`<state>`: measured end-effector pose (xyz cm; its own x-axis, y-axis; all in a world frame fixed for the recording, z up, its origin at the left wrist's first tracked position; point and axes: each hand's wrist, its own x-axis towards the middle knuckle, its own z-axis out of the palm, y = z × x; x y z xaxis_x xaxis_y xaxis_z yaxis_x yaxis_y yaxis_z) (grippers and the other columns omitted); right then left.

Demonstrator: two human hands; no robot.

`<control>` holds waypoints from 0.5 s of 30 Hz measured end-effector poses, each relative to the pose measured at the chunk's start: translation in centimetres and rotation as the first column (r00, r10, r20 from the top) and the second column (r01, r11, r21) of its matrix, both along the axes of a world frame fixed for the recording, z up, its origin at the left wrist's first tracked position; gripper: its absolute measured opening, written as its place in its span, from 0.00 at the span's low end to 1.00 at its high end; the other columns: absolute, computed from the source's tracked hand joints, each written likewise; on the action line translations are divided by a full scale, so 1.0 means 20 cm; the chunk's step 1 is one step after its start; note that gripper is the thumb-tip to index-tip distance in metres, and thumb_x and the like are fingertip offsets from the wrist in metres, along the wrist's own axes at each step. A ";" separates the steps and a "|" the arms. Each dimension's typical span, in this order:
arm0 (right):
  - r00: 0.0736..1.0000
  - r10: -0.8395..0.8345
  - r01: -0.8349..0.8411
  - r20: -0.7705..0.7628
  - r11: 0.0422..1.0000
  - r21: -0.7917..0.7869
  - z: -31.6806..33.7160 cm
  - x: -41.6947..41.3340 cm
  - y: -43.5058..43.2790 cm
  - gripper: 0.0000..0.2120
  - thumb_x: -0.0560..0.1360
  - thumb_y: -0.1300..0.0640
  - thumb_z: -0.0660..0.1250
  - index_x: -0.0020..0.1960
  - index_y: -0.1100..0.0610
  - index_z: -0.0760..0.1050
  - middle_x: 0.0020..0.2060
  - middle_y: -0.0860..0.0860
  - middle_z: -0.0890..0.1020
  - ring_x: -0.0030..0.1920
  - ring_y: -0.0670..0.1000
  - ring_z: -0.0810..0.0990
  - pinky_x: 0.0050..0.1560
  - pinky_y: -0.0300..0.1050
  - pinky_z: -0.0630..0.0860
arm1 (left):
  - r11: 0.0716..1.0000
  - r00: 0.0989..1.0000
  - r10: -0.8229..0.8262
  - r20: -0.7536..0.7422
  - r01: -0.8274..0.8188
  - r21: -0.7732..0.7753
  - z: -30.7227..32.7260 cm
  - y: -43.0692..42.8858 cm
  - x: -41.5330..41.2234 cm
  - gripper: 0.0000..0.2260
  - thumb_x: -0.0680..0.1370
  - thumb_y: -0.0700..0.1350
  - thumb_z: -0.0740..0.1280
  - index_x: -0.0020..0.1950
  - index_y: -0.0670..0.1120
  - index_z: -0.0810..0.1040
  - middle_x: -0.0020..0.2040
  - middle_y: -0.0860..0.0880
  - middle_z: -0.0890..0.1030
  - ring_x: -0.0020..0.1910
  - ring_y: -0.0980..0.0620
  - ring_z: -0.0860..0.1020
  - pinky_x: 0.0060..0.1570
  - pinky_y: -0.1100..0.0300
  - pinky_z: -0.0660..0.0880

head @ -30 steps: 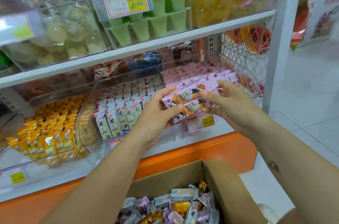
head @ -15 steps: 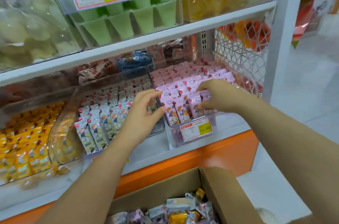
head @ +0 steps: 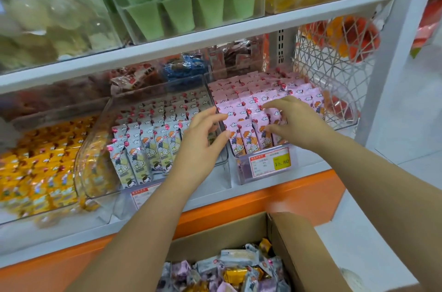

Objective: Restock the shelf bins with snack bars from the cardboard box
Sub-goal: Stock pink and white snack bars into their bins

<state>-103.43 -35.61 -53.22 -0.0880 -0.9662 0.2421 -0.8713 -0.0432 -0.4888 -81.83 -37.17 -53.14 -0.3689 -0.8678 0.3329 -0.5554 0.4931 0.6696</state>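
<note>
The clear right bin (head: 241,173) on the lower shelf is packed with pink snack bars (head: 239,109). My right hand (head: 290,119) hovers over its front rows with fingers spread and fingertips on the pink wrappers, holding nothing. My left hand (head: 203,138) is at the wall between this bin and the middle bin (head: 95,148) of white-blue snack bars (head: 143,145), fingers relaxed and empty. The open cardboard box (head: 301,253) below holds several mixed bars (head: 229,272).
A left bin holds yellow bars (head: 40,162). The upper shelf (head: 191,42) carries bins of green cups (head: 181,11) and pale sweets. A white wire basket (head: 334,71) with orange items hangs at the right. The orange shelf base (head: 263,198) sits behind the box.
The stack of pink bars I held in both hands went into the right bin. Both hands have let go and now sit over the bins with nothing in them.
</note>
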 end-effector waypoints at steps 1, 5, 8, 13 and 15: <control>1.000 0.003 -0.003 -0.004 1.000 -0.008 0.00 0.00 0.02 0.25 0.75 0.52 0.69 0.69 0.50 0.68 0.68 0.54 0.68 0.55 0.55 0.76 0.60 0.50 0.70 | 1.000 1.000 0.015 0.025 -0.015 -0.018 0.00 0.01 0.00 0.16 0.79 0.47 0.65 0.67 0.52 0.73 0.71 0.56 0.65 0.68 0.54 0.67 0.70 0.57 0.63; 0.999 -0.032 0.029 -0.032 0.995 -0.095 -0.04 0.01 0.11 0.24 0.76 0.53 0.68 0.70 0.53 0.68 0.71 0.55 0.64 0.69 0.58 0.64 0.68 0.55 0.65 | 0.989 0.997 0.069 0.045 -0.063 -0.135 -0.02 0.08 -0.01 0.15 0.79 0.44 0.65 0.66 0.50 0.74 0.69 0.54 0.67 0.65 0.55 0.69 0.65 0.71 0.60; 0.998 -0.059 0.047 -0.033 0.954 -0.295 -0.11 0.06 0.22 0.17 0.75 0.57 0.69 0.63 0.57 0.75 0.66 0.58 0.70 0.67 0.61 0.66 0.64 0.56 0.67 | 0.975 0.996 0.049 -0.072 -0.063 -0.213 -0.06 0.18 0.03 0.11 0.79 0.38 0.64 0.60 0.46 0.78 0.59 0.54 0.70 0.57 0.64 0.69 0.56 0.82 0.59; 0.998 0.022 -0.044 -0.052 0.875 -0.481 -0.24 0.23 0.42 0.11 0.73 0.60 0.65 0.53 0.60 0.79 0.54 0.59 0.77 0.56 0.57 0.72 0.58 0.38 0.61 | 0.957 0.983 0.040 -0.179 -0.089 -0.275 -0.23 0.34 0.14 0.09 0.78 0.36 0.62 0.53 0.45 0.79 0.51 0.56 0.74 0.52 0.70 0.71 0.54 0.74 0.68; 0.997 0.075 -0.081 -0.032 0.865 -0.495 -0.32 0.31 0.48 0.09 0.73 0.60 0.63 0.51 0.61 0.79 0.50 0.57 0.79 0.52 0.55 0.73 0.55 0.40 0.66 | 0.968 0.982 0.056 -0.179 -0.097 -0.232 -0.33 0.39 0.21 0.09 0.78 0.37 0.61 0.53 0.44 0.79 0.49 0.57 0.74 0.49 0.68 0.72 0.50 0.74 0.69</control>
<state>-97.15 -25.94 -59.53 -0.0117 -0.7226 0.6911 -0.8603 -0.3450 -0.3754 -77.60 -29.38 -59.76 -0.2246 -0.7786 0.5859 -0.4864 0.6106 0.6250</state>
